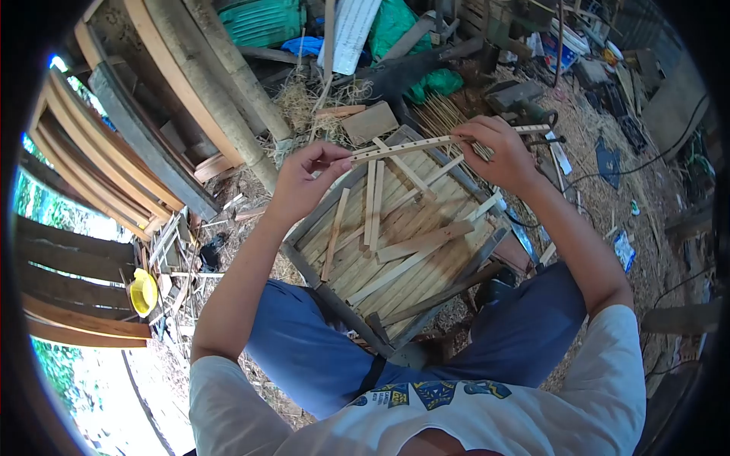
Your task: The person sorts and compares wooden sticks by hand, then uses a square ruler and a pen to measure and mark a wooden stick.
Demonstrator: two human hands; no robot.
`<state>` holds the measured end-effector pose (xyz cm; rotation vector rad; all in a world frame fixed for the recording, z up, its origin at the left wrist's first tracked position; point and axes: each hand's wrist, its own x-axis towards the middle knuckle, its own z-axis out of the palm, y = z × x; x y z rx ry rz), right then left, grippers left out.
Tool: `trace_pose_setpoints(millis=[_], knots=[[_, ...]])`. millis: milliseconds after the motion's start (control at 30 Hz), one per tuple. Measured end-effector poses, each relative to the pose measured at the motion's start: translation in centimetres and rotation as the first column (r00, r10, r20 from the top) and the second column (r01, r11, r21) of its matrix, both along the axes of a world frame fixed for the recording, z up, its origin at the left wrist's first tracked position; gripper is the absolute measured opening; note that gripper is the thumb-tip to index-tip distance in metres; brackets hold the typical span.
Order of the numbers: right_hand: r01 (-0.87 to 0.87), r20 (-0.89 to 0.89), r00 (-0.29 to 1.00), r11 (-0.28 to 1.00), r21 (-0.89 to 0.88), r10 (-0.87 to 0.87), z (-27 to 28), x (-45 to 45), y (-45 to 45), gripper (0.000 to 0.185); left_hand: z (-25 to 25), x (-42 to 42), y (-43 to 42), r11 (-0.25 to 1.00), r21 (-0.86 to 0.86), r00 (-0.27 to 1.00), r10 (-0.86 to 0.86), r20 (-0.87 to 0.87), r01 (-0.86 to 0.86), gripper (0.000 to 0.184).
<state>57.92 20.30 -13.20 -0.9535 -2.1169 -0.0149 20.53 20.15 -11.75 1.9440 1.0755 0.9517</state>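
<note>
A thin pale wooden strip [411,145] with a row of small dark holes is held up crosswise above a low slatted wooden table [357,266]. My left hand [313,178] pinches the strip near its left end, between thumb and fingers. Farther right, my right hand [498,152] grips the same strip, whose end sticks out past the fingers. Below, several loose pieces lie on the slats: a narrow strip [335,234] at the left, two upright strips [373,204] near the middle, a wider flat piece [424,241] and a long strip [399,267] set diagonally.
Long timber pieces [194,80] lean at the upper left. A yellow container [142,292] is at the left. Thin sticks [449,118] lie behind the table. Green sheeting [391,29] and scrap stand farther back, and a dark cable [646,163] crosses the ground at right.
</note>
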Motion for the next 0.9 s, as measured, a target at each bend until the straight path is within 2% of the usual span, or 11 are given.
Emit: trace_pose_setpoints(millis=[133,167,300,400,500,600,700,800,900], knots=[[-0.007,0.088,0.996,0.997,0.083,0.000,-0.3,1.0,0.0,0.025,0.0,0.7,-0.5,0.994,-0.110,0.997,0.002,-0.076,-0.011,0.026],[0.009,0.153,0.988,1.000,0.006,-0.009,-0.6,1.6,0.0,0.034,-0.3,1.1,-0.6,0.981,-0.187,0.999,0.043,-0.016,-0.045,0.026],[0.187,0.159,0.964,0.966,0.176,-0.216,-1.2,2.4,-1.5,0.046,-1.4,1.1,0.3,0.957,-0.261,0.983,0.157,0.099,-0.126,0.027],[0.188,0.075,0.976,0.968,0.166,-0.202,-1.9,2.8,-2.3,0.040,-1.2,-0.3,1.4,0.946,-0.290,0.959,0.208,0.193,-0.147,0.029],[0.035,0.164,0.986,0.999,0.024,-0.038,-2.6,2.2,-3.3,0.043,-1.4,-2.4,2.6,0.916,-0.346,0.913,0.306,0.270,-0.204,0.038],[-0.242,0.207,0.930,0.930,-0.277,0.303,-4.9,0.7,-3.3,0.046,-1.0,-3.6,2.7,0.866,-0.440,0.854,0.402,0.329,-0.238,0.038],[-0.319,0.292,0.816,0.810,-0.492,0.498,-6.5,-1.3,-3.4,0.053,-0.9,-4.2,2.6,0.840,-0.472,0.800,0.466,0.378,-0.266,0.034],[-0.289,0.377,0.735,0.764,-0.577,0.563,-7.7,-2.7,-3.7,0.048,-1.7,-4.8,2.6,0.850,-0.433,0.790,0.475,0.388,-0.298,0.032],[-0.321,0.349,0.726,0.741,-0.589,0.592,-9.6,-3.2,-3.4,0.045,-1.6,-5.3,2.2,0.857,-0.414,0.798,0.470,0.378,-0.308,0.029]])
